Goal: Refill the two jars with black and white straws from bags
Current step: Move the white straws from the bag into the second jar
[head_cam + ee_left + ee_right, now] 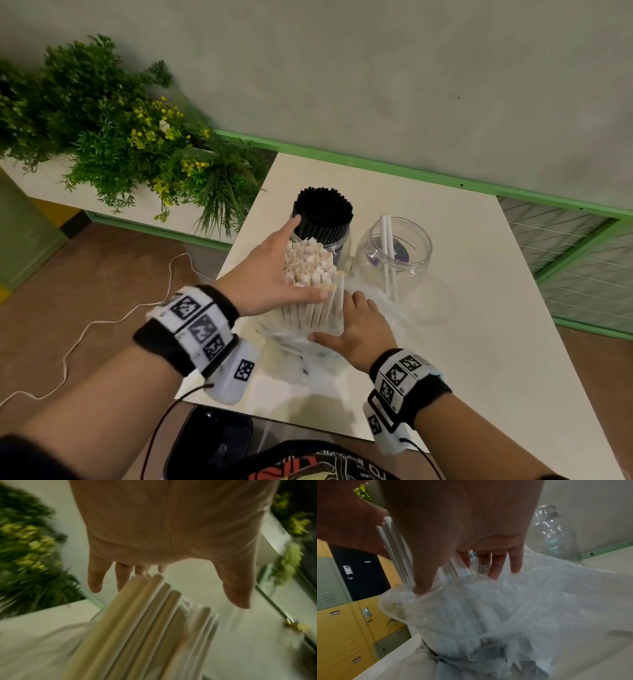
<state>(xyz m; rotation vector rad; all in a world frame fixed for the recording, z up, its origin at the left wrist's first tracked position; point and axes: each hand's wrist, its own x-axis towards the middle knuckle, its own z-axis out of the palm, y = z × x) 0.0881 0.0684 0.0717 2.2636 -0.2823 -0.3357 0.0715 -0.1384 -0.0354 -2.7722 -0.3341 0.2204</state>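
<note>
A bundle of white paper straws (310,274) stands upright in a clear plastic bag (298,337) on the white table (479,325). My left hand (270,270) lies against the bundle's left side with straight, spread fingers; its thumb touches the front straws. In the left wrist view the left hand (171,534) hovers over the straws (145,622). My right hand (358,327) presses the bag's rim below the bundle; thumb and fingers rest on the plastic (488,615). Behind stand a jar packed with black straws (323,219) and a clear jar (394,253) holding two white straws.
Potted greenery (120,137) fills the left side beyond the table. A green rail (411,171) runs along the wall behind the jars. A white cable (85,329) lies on the floor. Yellow and green lockers (342,628) show in the right wrist view.
</note>
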